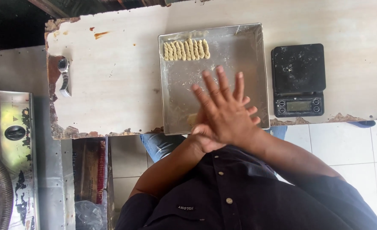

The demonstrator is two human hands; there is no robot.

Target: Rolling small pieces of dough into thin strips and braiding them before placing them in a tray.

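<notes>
right hand: on top, fingers spread and flat, palm pressed down onto the hand below it. left hand: underneath, mostly hidden, palm up against the right; a few fingertips show past the right hand's edge. whether either hand grips anything cannot be told.

dough: a small pale lump showing just at the left edge of the pressed palms, above the tray's near end.

tray: square metal, floured, directly under and beyond the hands, on the table.

twists: a row of pale twisted dough sticks, side by side and touching, in the tray's far left corner, well apart from the hands.

scale: black digital scale, just beside the tray on its right.

watch: metal wristwatch, lying near the table's left edge, well apart from the tray.

table: pale top, chipped along its edges.

metal unit: with a hose, left of the table.

floor: white tiles.
</notes>
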